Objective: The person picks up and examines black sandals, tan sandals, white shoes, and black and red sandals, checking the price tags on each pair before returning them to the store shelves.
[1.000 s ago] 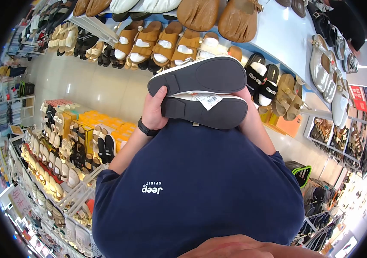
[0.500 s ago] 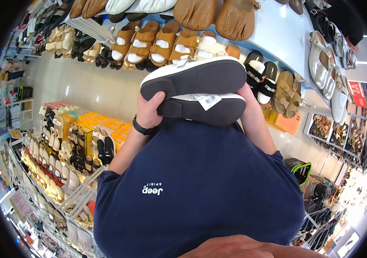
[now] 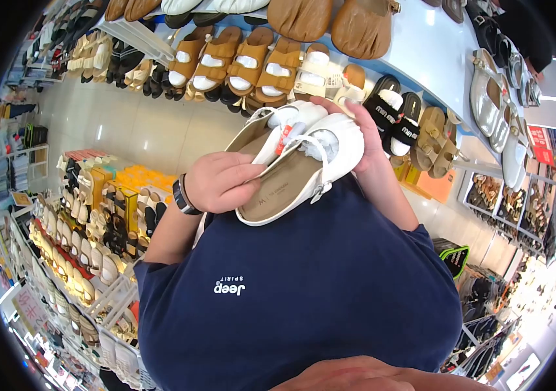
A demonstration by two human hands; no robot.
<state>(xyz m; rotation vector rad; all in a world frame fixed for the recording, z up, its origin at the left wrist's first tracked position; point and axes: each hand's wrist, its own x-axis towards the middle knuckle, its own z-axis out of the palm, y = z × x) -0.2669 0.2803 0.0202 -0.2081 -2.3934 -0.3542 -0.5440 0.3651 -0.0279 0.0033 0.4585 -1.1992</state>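
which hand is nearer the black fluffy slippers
Right. The right hand, at the toes of the white shoes, appears just left of the black fluffy slippers; the left hand, at the shoes' heel end, is farther left.

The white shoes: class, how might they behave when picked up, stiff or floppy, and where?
The white shoes would likely keep their rounded toes, since crumpled stuffing shows inside. The narrow strap on the nearer shoe would probably flex, as it arches across the opening.
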